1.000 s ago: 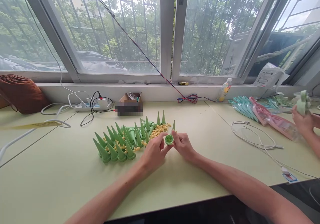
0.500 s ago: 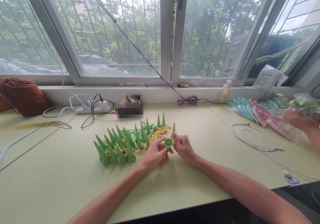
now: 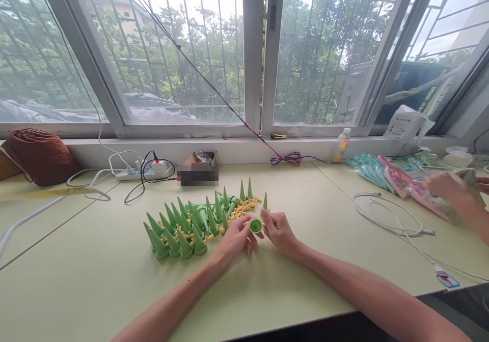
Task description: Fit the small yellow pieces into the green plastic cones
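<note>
My left hand (image 3: pixel 237 236) is closed around a green plastic cone spike (image 3: pixel 255 225), its round open end facing me. Something lighter green shows inside that opening. My right hand (image 3: pixel 280 231) is in a pinch against the spike's side, where a bit of a small yellow plastic piece (image 3: pixel 263 224) peeks out by the fingertips; most of it is hidden. Just behind the hands, another green spike (image 3: pixel 265 201) stands upright. To the left are rows of upright green spikes (image 3: pixel 186 248) with yellow pieces among them. A heap of loose yellow pieces (image 3: pixel 244 207) lies beyond my left hand.
At right, another person's hands (image 3: pixel 445 184) are over bagged pink (image 3: pixel 397 176) and teal items (image 3: pixel 369 166). A white cable (image 3: pixel 382 222) lies coiled nearer. Along the windowsill are a small box (image 3: pixel 200 159), a power strip (image 3: pixel 132 175), a bottle (image 3: pixel 341 146) and a brown bag (image 3: pixel 42 156).
My hands stay together at the spike, with its open end tipping slightly and my left lower fingers loosening away. The other person's hands have moved left and lower. The view has tilted up slightly.
</note>
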`<state>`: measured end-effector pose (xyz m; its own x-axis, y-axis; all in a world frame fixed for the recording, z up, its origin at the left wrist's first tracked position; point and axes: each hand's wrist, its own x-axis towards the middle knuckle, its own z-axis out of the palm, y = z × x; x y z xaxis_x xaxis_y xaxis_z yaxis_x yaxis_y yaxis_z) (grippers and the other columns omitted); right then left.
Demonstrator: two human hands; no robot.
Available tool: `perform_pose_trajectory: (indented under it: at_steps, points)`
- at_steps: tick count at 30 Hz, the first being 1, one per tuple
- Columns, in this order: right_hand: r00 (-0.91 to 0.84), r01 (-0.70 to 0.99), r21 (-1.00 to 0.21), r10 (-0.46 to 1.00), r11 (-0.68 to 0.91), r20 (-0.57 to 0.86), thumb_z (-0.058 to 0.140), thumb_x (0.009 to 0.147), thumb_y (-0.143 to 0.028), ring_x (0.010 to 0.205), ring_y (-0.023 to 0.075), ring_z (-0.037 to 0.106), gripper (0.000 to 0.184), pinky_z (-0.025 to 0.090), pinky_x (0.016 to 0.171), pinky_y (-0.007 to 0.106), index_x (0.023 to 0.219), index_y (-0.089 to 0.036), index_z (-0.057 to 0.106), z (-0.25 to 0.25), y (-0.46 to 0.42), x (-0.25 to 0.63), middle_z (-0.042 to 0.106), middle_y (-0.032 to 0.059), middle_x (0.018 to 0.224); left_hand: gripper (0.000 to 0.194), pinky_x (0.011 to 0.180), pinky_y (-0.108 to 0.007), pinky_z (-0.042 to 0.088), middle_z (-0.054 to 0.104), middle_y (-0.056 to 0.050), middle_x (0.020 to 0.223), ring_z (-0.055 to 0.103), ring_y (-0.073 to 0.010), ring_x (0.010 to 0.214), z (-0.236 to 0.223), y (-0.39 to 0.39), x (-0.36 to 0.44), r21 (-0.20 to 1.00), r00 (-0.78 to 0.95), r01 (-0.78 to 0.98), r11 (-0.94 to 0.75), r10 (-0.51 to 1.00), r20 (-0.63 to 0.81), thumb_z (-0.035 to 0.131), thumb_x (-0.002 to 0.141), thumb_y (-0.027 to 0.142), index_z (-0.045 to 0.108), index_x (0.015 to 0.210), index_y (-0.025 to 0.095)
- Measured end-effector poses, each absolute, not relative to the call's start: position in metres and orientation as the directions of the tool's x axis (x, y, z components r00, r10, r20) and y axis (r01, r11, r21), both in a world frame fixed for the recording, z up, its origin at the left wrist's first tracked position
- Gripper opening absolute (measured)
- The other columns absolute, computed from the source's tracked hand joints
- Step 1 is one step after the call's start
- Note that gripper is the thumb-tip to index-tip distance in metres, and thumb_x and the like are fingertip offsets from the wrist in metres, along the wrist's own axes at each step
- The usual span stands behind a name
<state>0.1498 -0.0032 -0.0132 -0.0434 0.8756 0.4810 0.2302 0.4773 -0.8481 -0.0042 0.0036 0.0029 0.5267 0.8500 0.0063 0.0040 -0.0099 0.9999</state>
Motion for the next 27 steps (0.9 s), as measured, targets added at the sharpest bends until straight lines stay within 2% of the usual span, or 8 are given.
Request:
perform_pose_trajectory:
  at_steps: [4, 9, 15, 19, 22, 24, 27]
  points:
    - [-0.058, 0.196, -0.854, 0.875, 0.482, 0.481, 0.035, 0.096, -0.062, 0.039, 0.0075, 0.034, 0.067, 0.026, 0.041, 0.023, 0.045, -0.019, 0.034, -0.01, -0.005, 0.149, 0.038, -0.002, 0.04, 0.045, 0.037, -0.018, 0.045, 0.069, -0.007, 0.08, 0.065, -0.0136, 0.052, 0.004, 0.003, -0.004, 0.999, 0.522, -0.009, -0.036, 0.852, 0.035, 0.059, 0.086, 0.057, 0.059, 0.097, 0.014]
    - [-0.093, 0.185, -0.849, 0.869, 0.494, 0.486, 0.037, 0.096, -0.061, 0.039, 0.0068, 0.029, 0.066, 0.024, 0.041, 0.023, 0.045, -0.019, 0.032, -0.006, -0.008, 0.148, 0.032, -0.0036, 0.04, 0.045, 0.037, -0.019, 0.045, 0.063, -0.002, 0.068, 0.06, -0.0123, 0.046, 0.004, 0.002, -0.006, 0.994, 0.511, 0.017, -0.104, 0.856, 0.08, 0.056, 0.088, 0.057, 0.059, 0.103, 0.015]
    - [-0.082, 0.206, -0.834, 0.858, 0.512, 0.507, 0.037, 0.096, -0.061, 0.04, 0.0067, 0.025, 0.065, 0.023, 0.042, 0.024, 0.046, -0.02, 0.028, -0.009, -0.007, 0.148, 0.028, -0.0044, 0.04, 0.036, 0.035, -0.018, 0.041, 0.063, -0.002, 0.08, 0.049, -0.0071, 0.045, 0.005, 0.002, -0.007, 0.981, 0.451, 0.004, -0.194, 0.876, 0.171, 0.057, 0.089, 0.052, 0.057, 0.099, 0.018]
    - [-0.085, 0.22, -0.852, 0.88, 0.474, 0.468, 0.036, 0.096, -0.061, 0.04, 0.0067, 0.025, 0.067, 0.022, 0.042, 0.024, 0.044, -0.02, 0.029, -0.013, -0.005, 0.148, 0.028, -0.004, 0.039, 0.028, 0.039, -0.017, 0.043, 0.055, 0.001, 0.074, 0.048, -0.0081, 0.052, 0.006, 0.0, -0.009, 0.951, 0.42, -0.002, -0.31, 0.863, 0.282, 0.058, 0.091, 0.045, 0.057, 0.1, 0.019]
    - [-0.079, 0.225, -0.864, 0.892, 0.451, 0.445, 0.036, 0.096, -0.062, 0.04, 0.0067, 0.027, 0.067, 0.022, 0.041, 0.024, 0.044, -0.019, 0.031, -0.015, -0.003, 0.149, 0.03, -0.0037, 0.039, 0.021, 0.043, -0.017, 0.043, 0.049, 0.004, 0.067, 0.047, -0.0076, 0.052, 0.006, -0.002, -0.009, 0.907, 0.403, 0.078, -0.415, 0.845, 0.351, 0.054, 0.094, 0.038, 0.056, 0.102, 0.019]
    - [-0.071, 0.221, -0.867, 0.895, 0.446, 0.441, 0.037, 0.095, -0.063, 0.04, 0.0067, 0.028, 0.067, 0.022, 0.041, 0.024, 0.044, -0.019, 0.032, -0.017, -0.002, 0.149, 0.032, -0.0034, 0.039, 0.018, 0.048, -0.017, 0.046, 0.051, 0.003, 0.071, 0.051, -0.0078, 0.056, 0.005, -0.003, -0.009, 0.86, 0.383, 0.145, -0.489, 0.829, 0.407, 0.053, 0.095, 0.034, 0.056, 0.104, 0.019]
    - [-0.07, 0.206, -0.878, 0.902, 0.432, 0.427, 0.038, 0.095, -0.063, 0.039, 0.0068, 0.029, 0.069, 0.023, 0.041, 0.023, 0.042, -0.019, 0.034, -0.017, -0.001, 0.149, 0.034, -0.0028, 0.038, 0.02, 0.055, -0.02, 0.052, 0.055, 0.0, 0.089, 0.054, -0.0061, 0.06, 0.003, -0.005, -0.007, 0.78, 0.349, 0.192, -0.595, 0.784, 0.513, 0.054, 0.094, 0.027, 0.053, 0.113, 0.022]
